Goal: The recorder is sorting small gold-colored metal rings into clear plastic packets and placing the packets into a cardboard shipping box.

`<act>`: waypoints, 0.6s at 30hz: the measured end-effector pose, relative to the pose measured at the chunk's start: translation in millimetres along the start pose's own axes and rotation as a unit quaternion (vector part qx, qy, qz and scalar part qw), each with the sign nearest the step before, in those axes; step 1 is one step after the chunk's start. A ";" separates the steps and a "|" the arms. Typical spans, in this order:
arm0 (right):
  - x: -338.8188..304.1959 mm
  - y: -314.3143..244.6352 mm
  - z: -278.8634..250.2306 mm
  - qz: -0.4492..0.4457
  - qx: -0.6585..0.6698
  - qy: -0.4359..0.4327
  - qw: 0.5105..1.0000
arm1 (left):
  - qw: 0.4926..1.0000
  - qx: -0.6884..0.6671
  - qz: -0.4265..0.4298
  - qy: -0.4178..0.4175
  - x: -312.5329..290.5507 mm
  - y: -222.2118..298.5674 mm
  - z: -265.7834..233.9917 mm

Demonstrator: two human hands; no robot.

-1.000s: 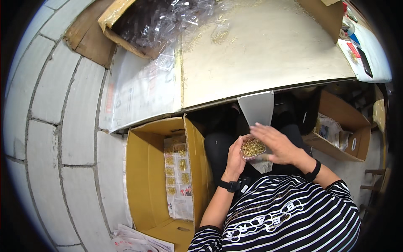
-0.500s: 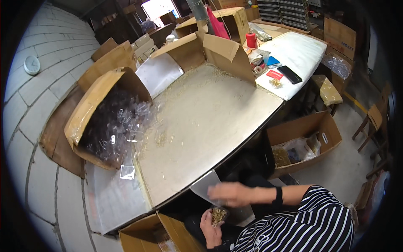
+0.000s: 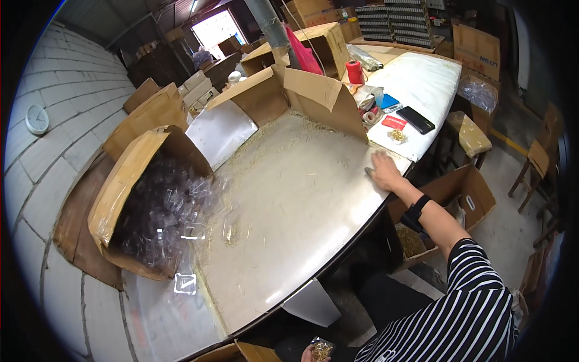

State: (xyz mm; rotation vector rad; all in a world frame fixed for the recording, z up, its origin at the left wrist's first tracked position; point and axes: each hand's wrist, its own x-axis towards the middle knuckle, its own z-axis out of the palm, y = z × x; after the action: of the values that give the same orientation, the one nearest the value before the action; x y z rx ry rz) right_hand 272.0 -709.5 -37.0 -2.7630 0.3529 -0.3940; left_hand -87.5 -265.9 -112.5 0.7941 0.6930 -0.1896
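Observation:
My left hand shows only in part at the lower edge. Its fingers are closed round a small clear plastic box filled with thin brass-coloured pieces. Reaching out to the right, my right hand lies palm down on the grey tabletop, close to its right corner. Its fingers look stretched out, and nothing shows in them; the underside of the palm is hidden. A small heap of gold-coloured pieces lies on the white padded surface just beyond that hand.
A tipped carton spills clear plastic boxes at the left. Cardboard flaps wall the table's far side. A black phone and red spool sit on the white surface. An open carton stands below, right.
My right hand has moved from above the small box, far and right, onto the tabletop. The left hand with the box now sits lower in view.

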 end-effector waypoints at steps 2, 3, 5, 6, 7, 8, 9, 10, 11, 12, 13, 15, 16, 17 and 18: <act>14.1 2.7 3.3 -0.069 0.030 -0.059 0.995 | 0.980 0.179 0.081 -0.033 0.5 -3.3 4.8; 23.6 13.4 12.1 -0.083 0.051 -0.021 0.995 | 0.979 0.186 0.078 -0.040 0.6 -1.3 10.0; 41.7 11.9 13.1 -0.020 0.064 0.021 0.998 | 0.976 0.199 0.085 -0.040 6.9 -0.7 14.1; 49.0 0.8 14.0 0.014 0.041 0.021 0.999 | 0.973 0.210 0.093 -0.038 10.4 -1.0 11.2; 51.2 -16.3 11.0 0.010 0.026 -0.025 0.999 | 0.984 0.164 0.054 -0.041 15.6 -0.7 6.2; 51.4 -37.3 10.9 0.003 0.010 -0.072 0.997 | 0.985 0.158 0.058 -0.028 14.4 -0.6 1.2; 48.2 -56.8 18.9 -0.007 0.012 -0.081 0.997 | 0.994 0.101 0.028 -0.019 10.1 -0.5 2.0; 42.1 -78.0 28.3 -0.065 0.021 -0.109 0.992 | 0.999 0.041 0.001 -0.010 6.5 0.0 5.5; 36.0 -99.6 38.1 -0.127 0.031 -0.138 0.982 | 0.951 0.285 0.120 0.022 6.6 -2.6 23.2; 30.3 -119.4 41.3 -0.147 0.038 -0.151 0.977 | 0.970 0.190 0.153 -0.004 23.9 -11.2 9.9; 25.5 -137.8 41.9 -0.188 0.019 -0.179 0.965 | 0.986 0.137 0.090 0.027 33.2 -21.5 -4.4; 11.7 -164.5 41.5 -0.251 0.001 -0.223 0.942 | 0.994 0.093 0.026 0.046 39.1 -18.9 2.4; 2.2 -181.0 42.6 -0.269 0.008 -0.231 0.935 | 0.993 0.104 0.029 0.039 41.0 -19.8 -0.6; -7.6 -196.9 43.4 -0.310 0.007 -0.263 0.914 | 0.994 0.097 0.037 0.040 40.4 -19.5 -3.4; -16.0 -208.9 45.7 -0.346 0.003 -0.291 0.892 | 0.994 0.090 0.043 0.052 40.6 -19.4 -3.9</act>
State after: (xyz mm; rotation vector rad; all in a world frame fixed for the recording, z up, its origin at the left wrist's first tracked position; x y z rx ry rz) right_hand 311.9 -500.7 -8.8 -2.7403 -0.7911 0.2957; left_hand -66.3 -272.8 -151.7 1.0105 0.7451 -0.1354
